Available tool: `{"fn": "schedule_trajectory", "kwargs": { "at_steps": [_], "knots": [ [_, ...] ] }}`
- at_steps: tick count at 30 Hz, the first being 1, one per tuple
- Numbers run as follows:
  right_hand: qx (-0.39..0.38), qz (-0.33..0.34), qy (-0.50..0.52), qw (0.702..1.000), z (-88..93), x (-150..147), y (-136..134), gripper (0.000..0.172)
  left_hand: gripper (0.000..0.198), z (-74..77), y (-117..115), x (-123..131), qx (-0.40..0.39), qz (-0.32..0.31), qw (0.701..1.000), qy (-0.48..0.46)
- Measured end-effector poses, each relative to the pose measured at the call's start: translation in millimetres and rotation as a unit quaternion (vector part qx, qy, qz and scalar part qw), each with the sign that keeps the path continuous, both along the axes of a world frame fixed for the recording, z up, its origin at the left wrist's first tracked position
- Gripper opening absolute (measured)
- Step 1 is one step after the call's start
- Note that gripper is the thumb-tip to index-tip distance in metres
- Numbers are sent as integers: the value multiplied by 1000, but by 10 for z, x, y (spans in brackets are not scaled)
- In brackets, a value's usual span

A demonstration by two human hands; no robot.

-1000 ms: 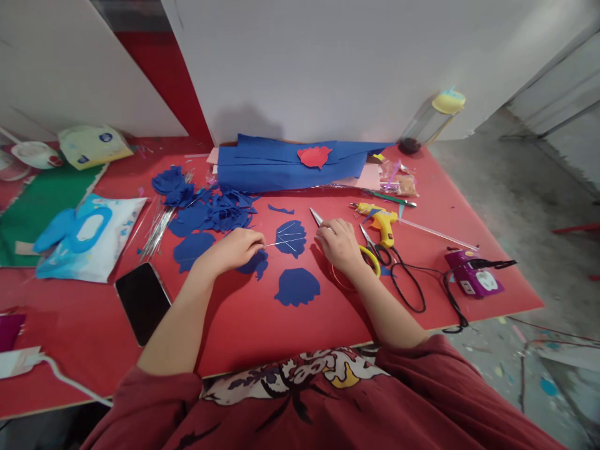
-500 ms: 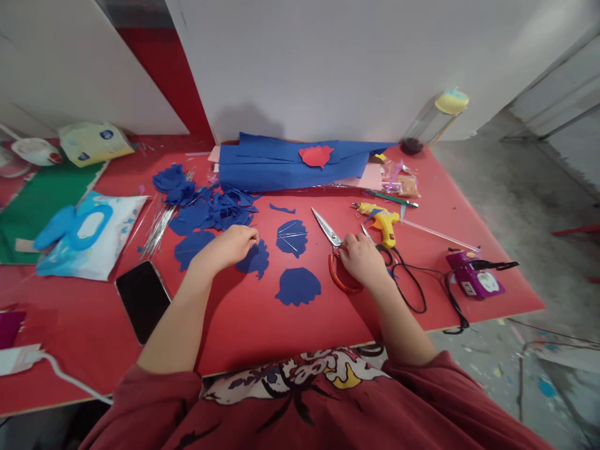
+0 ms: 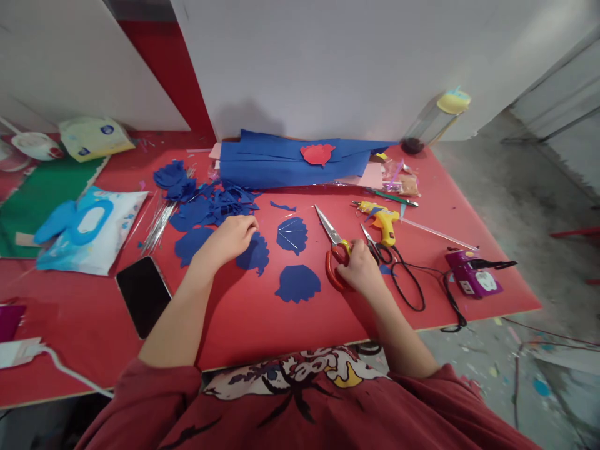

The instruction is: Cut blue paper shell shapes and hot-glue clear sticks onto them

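Right hand (image 3: pixel 362 270): we shifted it off the wired petal (image 3: pixel 291 235); fingers gripped the scissors (image 3: pixel 330 232); left hand (image 3: pixel 232 237): fingers curled over blue petal (image 3: pixel 257 256), grip undeterminable.

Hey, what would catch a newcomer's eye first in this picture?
Probably the bright red tabletop scattered with dark blue scalloped paper cutouts, at the centre. Behind them, against the wall, lies a long folded blue sheet topped by a small red paper cutout. To the right, the right hand grasps the handles of the large orange-handled steel scissors, while the left hand rests on another blue cutout.
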State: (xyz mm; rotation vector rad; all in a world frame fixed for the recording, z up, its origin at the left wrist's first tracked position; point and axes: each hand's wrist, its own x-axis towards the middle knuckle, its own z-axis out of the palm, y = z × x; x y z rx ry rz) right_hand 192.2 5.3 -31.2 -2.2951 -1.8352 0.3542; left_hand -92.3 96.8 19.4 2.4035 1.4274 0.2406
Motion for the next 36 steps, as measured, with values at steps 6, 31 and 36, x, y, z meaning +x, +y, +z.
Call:
{"fn": "schedule_trajectory", "kwargs": {
  "at_steps": [6, 31, 36],
  "knots": [
    [0, -119, 318, 941, 63, -121, -17, 32, 21, 70, -35, 4, 27, 48, 998, -35],
    [-233, 19, 620, 749, 444, -244, -261, 67, 30, 237, -123, -2, 64, 82, 994, -32],
    [-258, 61, 572, 776, 512, -269, -264, 74, 34, 301, -172, 10, 47, 47, 998, -21]
  ]
}}
